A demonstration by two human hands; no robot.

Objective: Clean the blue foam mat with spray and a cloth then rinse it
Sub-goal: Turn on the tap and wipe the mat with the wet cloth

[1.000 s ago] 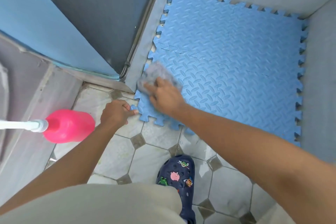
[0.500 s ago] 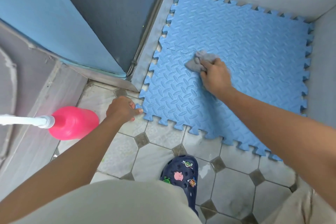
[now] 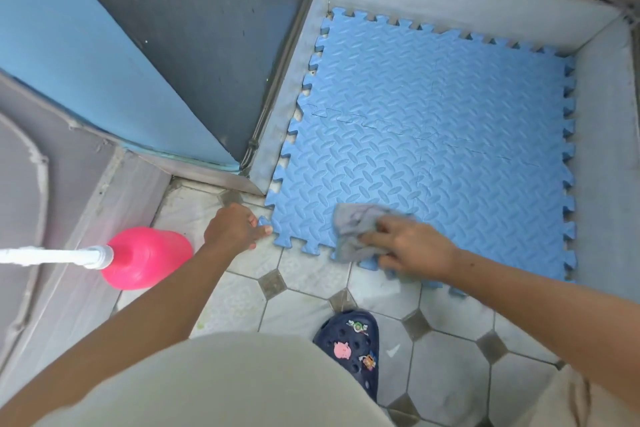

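Note:
The blue foam mat [image 3: 450,135], with a puzzle-tooth edge and a raised pattern, lies flat in a low grey-walled recess. My right hand [image 3: 412,248] presses a crumpled grey cloth [image 3: 353,229] onto the mat's near edge. My left hand [image 3: 233,227] pinches the mat's near-left corner tab on the tiled floor. A pink spray bottle [image 3: 149,258] with a white nozzle lies on its side at the left, apart from both hands.
Grey curb walls [image 3: 609,156] enclose the mat on the far and right sides. A blue and dark grey panel [image 3: 156,45] stands at the left. My dark blue clog [image 3: 351,347] rests on the octagon-tiled floor [image 3: 446,374] near the mat's front edge.
My right hand has swept the cloth from the mat's middle back toward its near edge. The left hand stays on the corner tab. The bottle has not moved.

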